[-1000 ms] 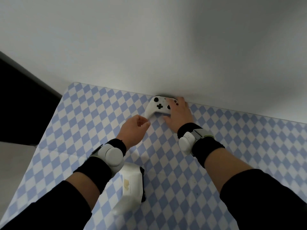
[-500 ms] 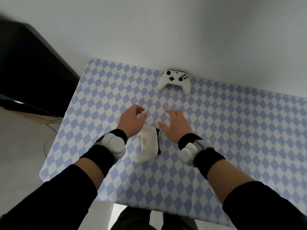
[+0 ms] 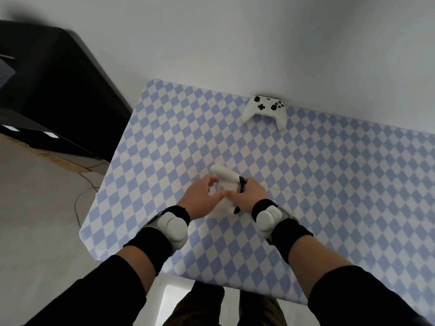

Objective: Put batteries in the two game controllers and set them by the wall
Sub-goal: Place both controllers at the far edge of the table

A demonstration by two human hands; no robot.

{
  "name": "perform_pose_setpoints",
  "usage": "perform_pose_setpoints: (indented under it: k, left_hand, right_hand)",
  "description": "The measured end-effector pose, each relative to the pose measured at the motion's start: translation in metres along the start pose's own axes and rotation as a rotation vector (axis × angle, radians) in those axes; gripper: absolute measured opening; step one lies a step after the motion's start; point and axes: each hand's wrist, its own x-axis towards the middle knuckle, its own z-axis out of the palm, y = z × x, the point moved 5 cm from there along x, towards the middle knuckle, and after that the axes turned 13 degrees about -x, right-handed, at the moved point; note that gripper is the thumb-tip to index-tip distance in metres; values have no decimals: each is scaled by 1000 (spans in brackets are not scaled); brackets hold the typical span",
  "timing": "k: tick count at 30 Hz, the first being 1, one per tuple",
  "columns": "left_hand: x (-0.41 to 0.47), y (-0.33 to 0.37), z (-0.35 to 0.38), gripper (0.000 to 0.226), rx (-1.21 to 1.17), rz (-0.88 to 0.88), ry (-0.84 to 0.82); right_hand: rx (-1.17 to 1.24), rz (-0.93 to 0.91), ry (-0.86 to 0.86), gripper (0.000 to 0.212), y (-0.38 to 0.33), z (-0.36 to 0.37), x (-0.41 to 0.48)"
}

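One white game controller [image 3: 264,111] lies face up against the wall at the table's far edge. A second white controller [image 3: 225,178] lies face down in the middle of the table, between my hands. My right hand [image 3: 250,195] grips its right side, thumb across the back. My left hand [image 3: 200,198] touches its left side with fingers curled; the grip is blurred. No batteries are visible.
The table [image 3: 329,184] has a blue-and-white diamond cloth and stands against a white wall [image 3: 235,43]. A black cabinet [image 3: 51,95] stands to the left, with a cable [image 3: 80,198] on the floor beside the table's left edge.
My right hand left the controller by the wall. Both hands drew back to the second controller at mid-table and closed on its sides. The camera pulled back and down.
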Motion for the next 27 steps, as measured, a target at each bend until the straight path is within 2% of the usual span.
perform_pose_setpoints:
  k: [3, 6, 8, 10, 13, 17, 19, 21, 25, 27]
  left_hand:
    - [-5, -5, 8, 74, 60, -31, -134]
    - [-7, -3, 12, 91, 108, -21, -196]
    - [-7, 3, 12, 99, 133, 19, -222]
    - [-6, 14, 11, 96, 149, 87, -226]
    - [-3, 33, 12, 91, 171, 171, -199]
    - [4, 55, 17, 90, 146, 212, -266]
    - [8, 60, 21, 85, 110, 191, -327]
    - [12, 66, 29, 70, 41, 165, -374]
    - [22, 69, 35, 43, -157, 111, -349]
    - [29, 74, 44, 32, -217, 88, -354]
  right_hand:
    - [24, -41, -32, 37, -8, 6, -1]
    - [62, -37, -16, 26, -13, 7, -2]
    - [107, 7, -17, 35, -11, 2, -3]
    - [208, 43, -32, 47, -9, -6, -4]
    - [297, 44, -5, 54, -5, -24, -7]
    - [290, -33, 6, 41, 3, -52, -9]
    - [191, -40, 39, 54, 9, -63, -10]
    - [67, -57, 110, 62, 18, -78, -10]
    - [-105, -176, 189, 42, 29, -101, -13]
    - [-172, -272, 177, 47, 41, -109, -15]
